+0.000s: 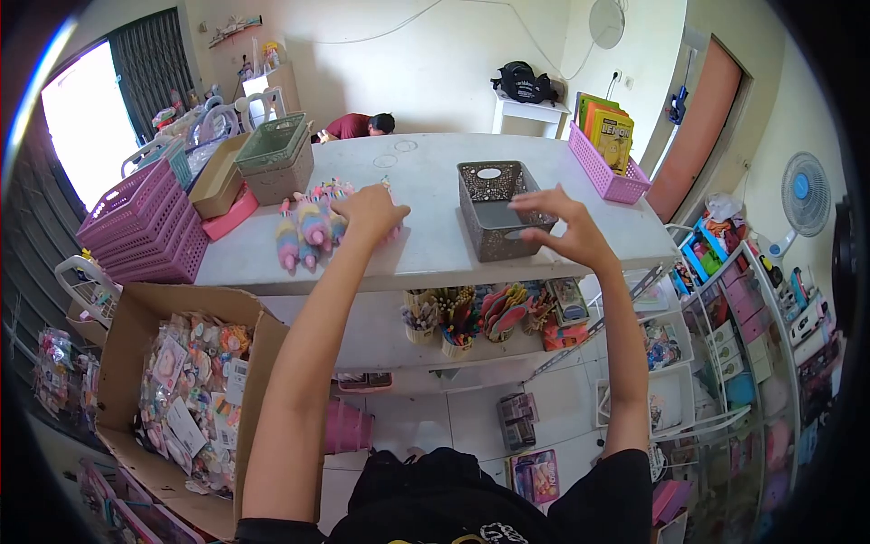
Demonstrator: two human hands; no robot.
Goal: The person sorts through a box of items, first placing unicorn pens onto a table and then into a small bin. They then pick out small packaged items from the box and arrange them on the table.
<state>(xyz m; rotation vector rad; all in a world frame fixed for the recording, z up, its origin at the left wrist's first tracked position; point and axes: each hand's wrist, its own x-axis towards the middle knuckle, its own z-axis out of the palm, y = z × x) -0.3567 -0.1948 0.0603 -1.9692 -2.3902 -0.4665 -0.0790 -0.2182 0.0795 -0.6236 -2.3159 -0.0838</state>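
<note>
My left hand (367, 210) rests on a bunch of pastel, rainbow-coloured toys (306, 227) lying on the white counter (426, 181), with its fingers closed over the right end of the pile. My right hand (562, 225) hovers with spread fingers over the near right corner of a dark perforated basket (494, 207) and holds nothing. The basket looks empty apart from a white label inside.
Pink baskets (145, 231) are stacked at the counter's left, with a green basket (272, 145) on a beige one behind. A pink basket of books (607, 154) stands at the right. A cardboard box of packaged trinkets (186, 381) sits below left. A person bends behind the counter (358, 125).
</note>
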